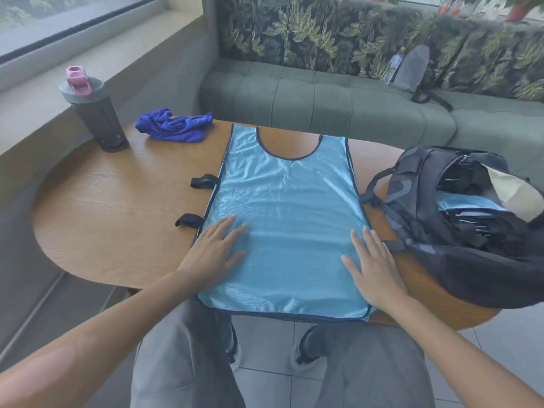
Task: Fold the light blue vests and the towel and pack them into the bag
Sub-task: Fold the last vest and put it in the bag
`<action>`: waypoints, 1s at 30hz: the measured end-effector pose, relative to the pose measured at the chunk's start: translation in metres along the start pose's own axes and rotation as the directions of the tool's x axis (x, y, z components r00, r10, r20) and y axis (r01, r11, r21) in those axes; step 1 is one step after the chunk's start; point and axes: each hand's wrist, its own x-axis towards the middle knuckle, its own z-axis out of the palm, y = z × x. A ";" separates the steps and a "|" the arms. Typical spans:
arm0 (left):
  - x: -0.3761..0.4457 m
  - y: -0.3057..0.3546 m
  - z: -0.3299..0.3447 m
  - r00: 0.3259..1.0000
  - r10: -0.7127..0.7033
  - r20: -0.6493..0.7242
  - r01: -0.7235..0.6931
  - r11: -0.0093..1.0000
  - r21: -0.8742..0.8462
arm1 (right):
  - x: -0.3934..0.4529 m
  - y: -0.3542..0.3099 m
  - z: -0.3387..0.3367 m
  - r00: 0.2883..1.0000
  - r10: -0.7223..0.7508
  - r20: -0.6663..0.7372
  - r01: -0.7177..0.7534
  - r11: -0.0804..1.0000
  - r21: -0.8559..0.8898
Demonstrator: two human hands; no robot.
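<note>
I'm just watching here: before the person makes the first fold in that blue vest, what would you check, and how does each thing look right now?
1. Light blue vest spread flat on the table: ok, only small wrinkles.
2. Left hand and right hand flat on the vest, fingers straight: ok.
3. Black side straps tucked in: not ok, they stick out to the left.
4. Vest wholly on the table: not ok, the bottom hem overhangs the near edge.
5. Bag open to receive it: ok, blue cloth already inside.
6. Towel folded: not ok, crumpled by the bottle.
</note>
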 end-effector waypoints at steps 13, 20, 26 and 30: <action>-0.069 -0.049 -0.007 0.968 0.226 0.109 -0.239 0.963 0.122 | -0.082 0.012 0.021 0.956 -0.292 0.025 0.291 0.937 -0.195; -0.093 -0.033 -0.008 0.964 0.259 0.058 -0.264 0.910 0.319 | -0.091 0.013 0.023 0.956 -0.288 -0.053 0.267 0.932 -0.244; -0.091 0.006 0.008 0.924 0.369 -0.095 -0.317 0.882 0.348 | -0.095 0.006 0.033 0.928 -0.317 -0.198 0.287 0.943 -0.165; -0.094 0.005 0.011 0.866 0.453 -0.215 -0.365 0.864 0.347 | -0.094 0.012 0.026 0.905 -0.299 -0.303 0.277 0.954 -0.116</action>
